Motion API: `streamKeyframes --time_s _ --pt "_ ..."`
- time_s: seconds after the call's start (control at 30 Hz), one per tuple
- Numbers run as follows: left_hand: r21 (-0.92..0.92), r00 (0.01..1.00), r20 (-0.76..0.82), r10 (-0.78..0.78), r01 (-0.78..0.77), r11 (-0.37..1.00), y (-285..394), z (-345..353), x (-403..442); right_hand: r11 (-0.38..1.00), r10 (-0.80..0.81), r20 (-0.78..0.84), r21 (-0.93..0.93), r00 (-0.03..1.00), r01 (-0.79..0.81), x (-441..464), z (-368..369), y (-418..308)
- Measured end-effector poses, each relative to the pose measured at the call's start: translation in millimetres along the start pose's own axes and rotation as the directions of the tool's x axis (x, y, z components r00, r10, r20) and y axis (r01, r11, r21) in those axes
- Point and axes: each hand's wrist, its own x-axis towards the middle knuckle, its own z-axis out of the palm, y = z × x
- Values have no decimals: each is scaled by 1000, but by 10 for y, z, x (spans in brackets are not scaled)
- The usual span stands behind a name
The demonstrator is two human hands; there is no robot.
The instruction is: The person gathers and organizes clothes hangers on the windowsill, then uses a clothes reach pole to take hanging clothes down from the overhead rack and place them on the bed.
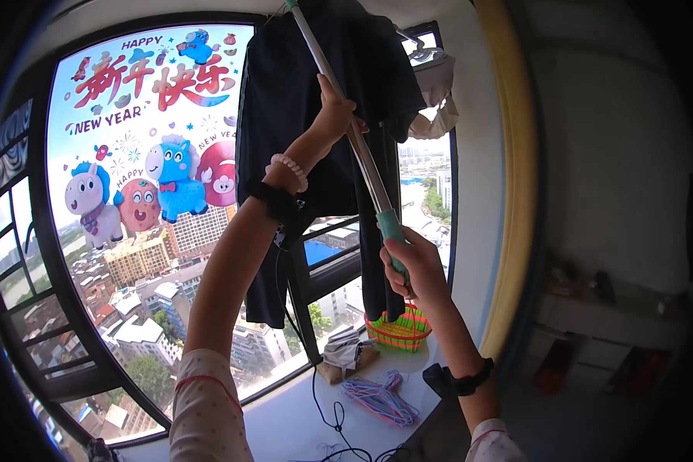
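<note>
A metal clothes pole [368, 165] with a green handle slants from the upper middle down to the right. High on its shaft, my left hand [333, 114] is closed around it, the thumb pointing up along the metal. Lower down, my right hand [417, 266] wraps the green grip. Behind the pole hangs dark clothing [281, 115], with long legs or sleeves dropping towards the sill. The pole's top end is near the upper frame edge, and I cannot tell whether it touches a hanger.
Tall windows with New Year stickers [158, 173] stand behind. On the white sill [285, 412] are a green-and-red basket [400, 333], a bundle of pastel hangers [381, 396], a striped cloth [348, 353] and black cable [339, 427]. Pale garments [437, 85] hang at right, near a yellow curtain edge [508, 154].
</note>
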Motion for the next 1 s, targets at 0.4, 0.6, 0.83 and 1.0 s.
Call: streamKeyframes --time_s 0.4,0.6,0.83,1.0 --pt "-344 994 -39 -101 81 935 -137 431 -326 949 -64 -95 -314 993 32 -410 -188 18" --pt "-372 991 -134 -22 -29 928 -315 592 -447 909 -87 -97 -415 991 39 -438 -504 117" --pt "-338 980 -197 -35 -34 940 -405 584 -341 887 -97 -59 -458 994 59 -360 -561 101" --pt "-403 984 -176 -5 -67 913 -497 586 -355 843 -143 -82 -532 986 78 -309 -645 150"
